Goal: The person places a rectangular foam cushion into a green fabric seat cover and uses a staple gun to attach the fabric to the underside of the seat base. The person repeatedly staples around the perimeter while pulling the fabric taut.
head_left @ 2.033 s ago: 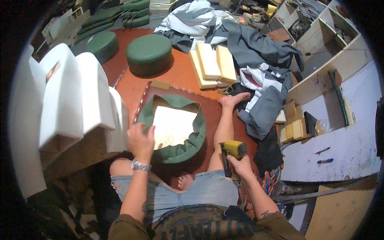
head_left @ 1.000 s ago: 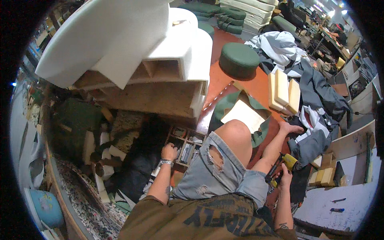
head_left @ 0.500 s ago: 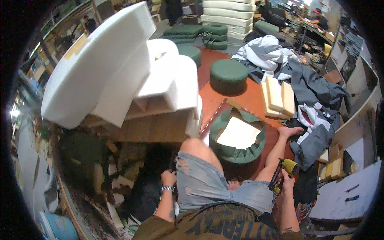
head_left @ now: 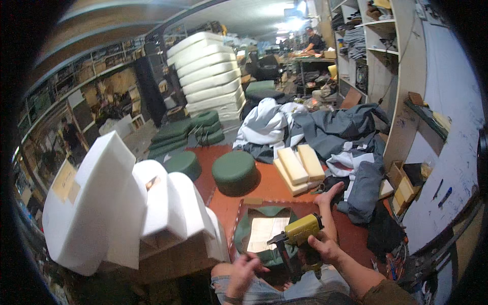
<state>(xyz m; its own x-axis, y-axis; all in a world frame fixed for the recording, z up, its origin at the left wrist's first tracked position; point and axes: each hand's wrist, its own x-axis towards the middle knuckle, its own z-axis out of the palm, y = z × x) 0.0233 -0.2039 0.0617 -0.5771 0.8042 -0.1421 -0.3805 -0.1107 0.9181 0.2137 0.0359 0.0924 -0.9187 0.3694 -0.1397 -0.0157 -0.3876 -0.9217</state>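
Observation:
My right hand [head_left: 326, 247] grips a yellow and black staple gun [head_left: 301, 231], raised in front of my lap with its nose pointing left. To the left of it, my left hand [head_left: 246, 274] is up with its fingers curled together; what they hold, if anything, does not show. Just beyond both hands lies a round seat [head_left: 241, 235] with loose green upholstery gathered about its rim. A pale flat panel [head_left: 260, 235] shows in the middle of that seat. The staple gun and my hands cover part of its near side.
White foam-covered furniture frames [head_left: 96, 213] stand at my left. Ahead are green round stools [head_left: 235, 173], yellow foam blocks [head_left: 294, 168], heaped grey and white fabric [head_left: 325, 127] and stacked white cushions [head_left: 208, 71]. A person [head_left: 313, 43] sits far back; shelves [head_left: 378, 46] line the right.
My view has tilted up and turned right. My right hand has lifted the staple gun from beside my thigh to before my lap. My left hand has come in from the left side.

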